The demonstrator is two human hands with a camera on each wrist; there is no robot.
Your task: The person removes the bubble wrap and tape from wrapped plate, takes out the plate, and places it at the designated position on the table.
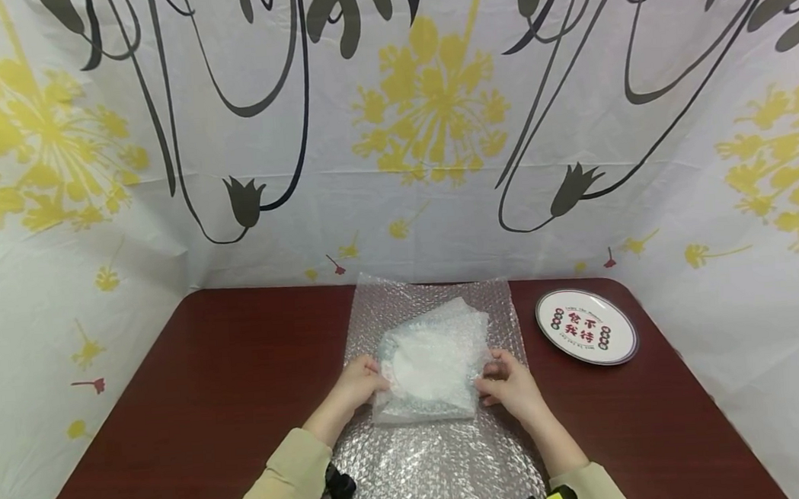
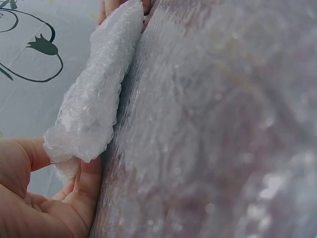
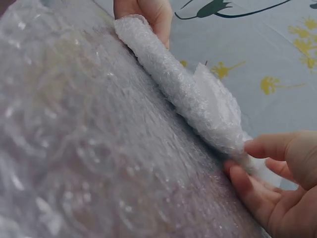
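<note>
A bubble-wrap bundle (image 1: 430, 362) lies on a larger sheet of bubble wrap (image 1: 440, 468). Through its layers a pale, roundish shape shows, too blurred to name. At the bundle's left edge my left hand (image 1: 358, 383) pinches it between thumb and fingers. My right hand (image 1: 512, 386) grips the opposite edge, thumb on top and fingers underneath. Seen from the left wrist, the bundle (image 2: 96, 84) is a thick folded roll with my left fingers (image 2: 89, 183) beneath its end. The right wrist view shows my right thumb (image 3: 270, 146) on the wrap.
A white plate (image 1: 586, 327) with red characters and a dark rim sits at the back right of the dark red table (image 1: 176, 416). Behind the table hangs a patterned cloth (image 1: 398, 227). Small black wrist cameras are strapped to both sleeves.
</note>
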